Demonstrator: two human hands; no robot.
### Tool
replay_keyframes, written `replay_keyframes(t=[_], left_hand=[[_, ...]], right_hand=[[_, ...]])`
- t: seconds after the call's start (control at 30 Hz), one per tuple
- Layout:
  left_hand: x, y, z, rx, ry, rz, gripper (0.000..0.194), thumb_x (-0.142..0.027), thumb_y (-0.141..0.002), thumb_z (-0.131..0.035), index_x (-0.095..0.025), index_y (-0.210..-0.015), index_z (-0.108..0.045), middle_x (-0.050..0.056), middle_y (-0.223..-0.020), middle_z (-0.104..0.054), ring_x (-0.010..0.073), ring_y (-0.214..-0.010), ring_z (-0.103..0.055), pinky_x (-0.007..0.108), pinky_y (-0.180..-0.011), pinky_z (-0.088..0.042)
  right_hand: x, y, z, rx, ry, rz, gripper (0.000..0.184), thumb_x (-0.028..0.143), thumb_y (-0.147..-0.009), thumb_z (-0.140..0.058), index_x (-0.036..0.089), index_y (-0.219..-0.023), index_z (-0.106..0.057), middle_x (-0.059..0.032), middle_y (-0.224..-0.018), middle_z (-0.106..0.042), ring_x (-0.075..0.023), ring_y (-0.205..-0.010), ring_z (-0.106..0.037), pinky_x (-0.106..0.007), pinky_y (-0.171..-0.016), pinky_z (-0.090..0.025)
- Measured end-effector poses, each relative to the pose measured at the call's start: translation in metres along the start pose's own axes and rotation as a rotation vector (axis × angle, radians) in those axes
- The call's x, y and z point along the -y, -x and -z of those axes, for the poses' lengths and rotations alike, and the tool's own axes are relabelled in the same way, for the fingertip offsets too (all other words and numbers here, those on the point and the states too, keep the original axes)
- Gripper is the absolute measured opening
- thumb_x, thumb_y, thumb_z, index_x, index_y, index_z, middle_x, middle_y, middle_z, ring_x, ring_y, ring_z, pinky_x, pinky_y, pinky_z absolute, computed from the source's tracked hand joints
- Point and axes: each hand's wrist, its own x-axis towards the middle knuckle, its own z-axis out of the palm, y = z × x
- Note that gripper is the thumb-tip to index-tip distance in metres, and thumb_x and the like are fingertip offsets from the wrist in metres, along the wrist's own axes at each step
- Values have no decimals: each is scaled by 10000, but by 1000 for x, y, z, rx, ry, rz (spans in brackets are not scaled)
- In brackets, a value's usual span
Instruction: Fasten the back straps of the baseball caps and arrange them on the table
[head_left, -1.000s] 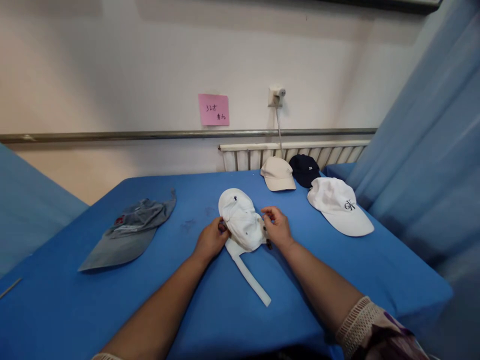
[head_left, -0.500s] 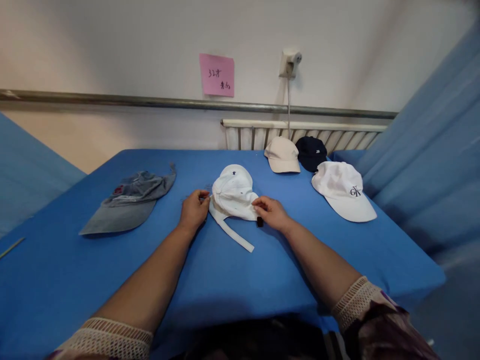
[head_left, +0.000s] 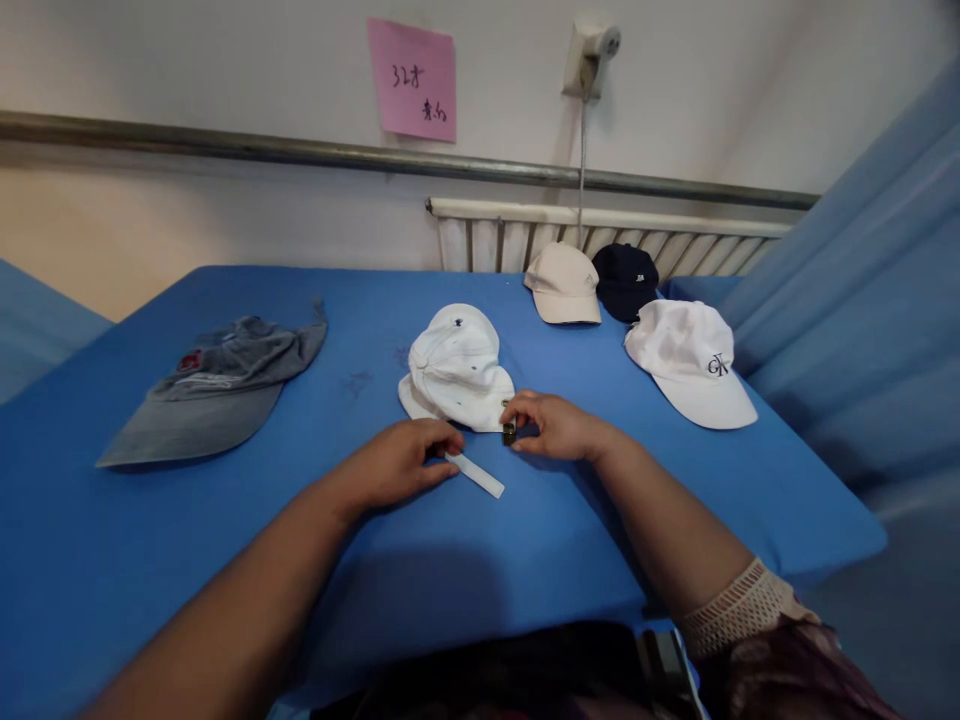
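Left grip [head_left: 401, 460] pinches the strap [head_left: 480, 477], right grip [head_left: 559, 427] the buckle [head_left: 509, 434]; three caps [head_left: 694, 360] sit toward the far right corner of the desk [head_left: 637, 530] (a gray hat [head_left: 217, 400] lies near the left edge).

The middle cap [head_left: 454, 365] is creased, matt white cloth; its strap [head_left: 480, 476] looks like smooth, flat cloth, its buckle [head_left: 509, 434] like shiny metal. The left cap [head_left: 225, 385] is wrinkled, matt grey cloth. At far right, the beige cap [head_left: 562, 283] and navy cap [head_left: 624, 285] are smooth, matt cloth. The sheet [head_left: 367, 310] is matt blue cloth, the note [head_left: 415, 55] matt paper, the rail [head_left: 337, 153] dull metal, the socket [head_left: 579, 62] smooth plastic. The near right sleeve [head_left: 731, 610] ends in rough openwork cloth.
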Motion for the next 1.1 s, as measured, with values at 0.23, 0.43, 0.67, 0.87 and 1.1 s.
replay_keyframes(t=[0.23,0.43,0.67,0.87,1.1], left_hand=[[12,3,5,-68,-150,-101,267,-328,-756,-668,-274,-1018,-673,37,-1048,-681,245,-1010,-596,345,-926,-430],[11,1,-1,-75,-243,-143,272,-281,-807,-622,-257,-1077,-649,56,-1094,-666,249,-1057,-575,371,-951,-429],[12,0,0,-179,-252,-106,459,-301,-782,-655,-277,-1236,-590,71,-1259,-619,297,-1168,-527,425,-1023,-382],[14,-5,-2,-277,-288,82,547,-421,-794,-631,-255,-1298,-498,88,-1098,-663,314,-1007,-602,387,-855,-443],[25,-24,-7,-318,-376,138,283,-272,-771,-612,-232,-1050,-591,85,-965,-679,300,-899,-625,360,-750,-443]], right_hand=[[13,-3,-3,3,159,-45,323,167,-710,-743,222,-1011,-639,-30,-990,-608,-167,-818,-587,-278,-743,-441],[15,-5,-5,-18,247,-30,244,181,-801,-675,200,-1039,-623,-59,-987,-606,-180,-823,-583,-300,-765,-445],[14,-4,-5,-4,204,-42,365,208,-736,-755,230,-1076,-624,-47,-1028,-599,-184,-846,-591,-302,-780,-448],[17,-4,-10,-35,303,-24,304,195,-777,-681,210,-1075,-619,-75,-1022,-601,-212,-868,-583,-322,-796,-438],[22,-6,-11,-22,408,-33,165,159,-871,-535,196,-1002,-629,-84,-950,-622,-197,-812,-575,-297,-752,-413]])
